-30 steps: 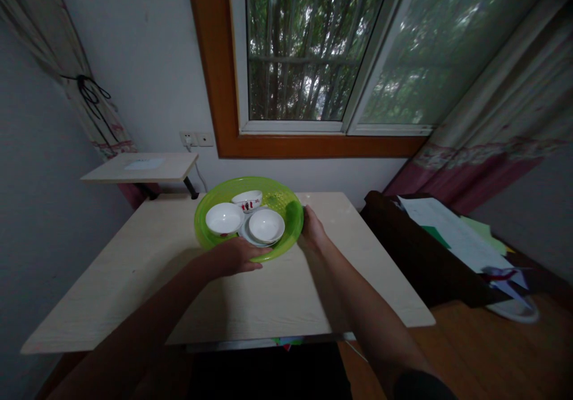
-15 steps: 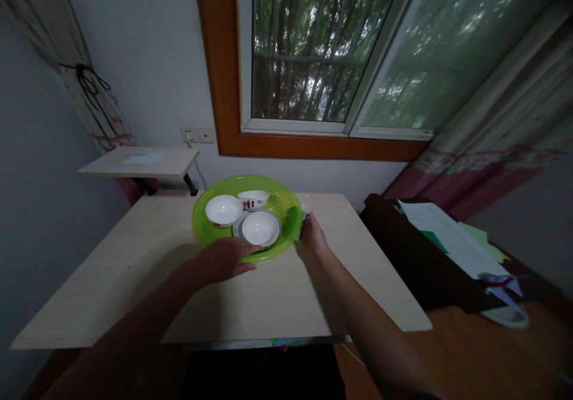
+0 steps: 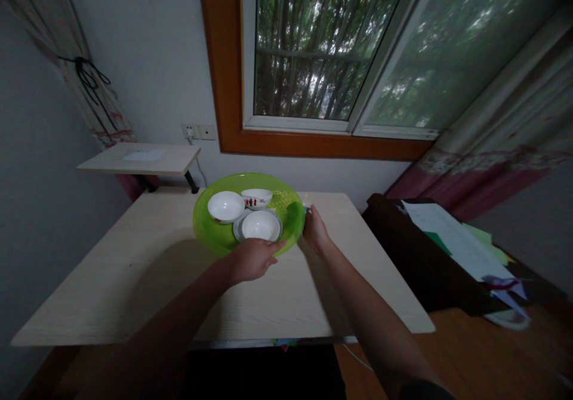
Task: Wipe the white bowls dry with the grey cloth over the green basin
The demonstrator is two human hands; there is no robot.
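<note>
A round green basin (image 3: 215,242) holds two white bowls, one at the left (image 3: 226,206) and one with a red pattern at the back (image 3: 256,198). A third white bowl (image 3: 260,227) sits nearer the front on a grey-rimmed dish (image 3: 237,228). My left hand (image 3: 254,259) is at the basin's front rim, just below the front bowl, its fingers pointing right; whether it grips the rim is unclear. On the basin's right side, my right hand (image 3: 316,228) is closed around something bluish, mostly hidden by its fingers.
The pale wooden table (image 3: 268,304) lies below the basin. A small raised shelf (image 3: 170,160) with a paper stands at the back left. Right of the table, papers (image 3: 447,239) lie on a dark brown surface. Wall and window are behind.
My left hand has moved right along the basin's front rim. My right hand has shifted slightly upward beside the basin. The bowls keep their places in the basin.
</note>
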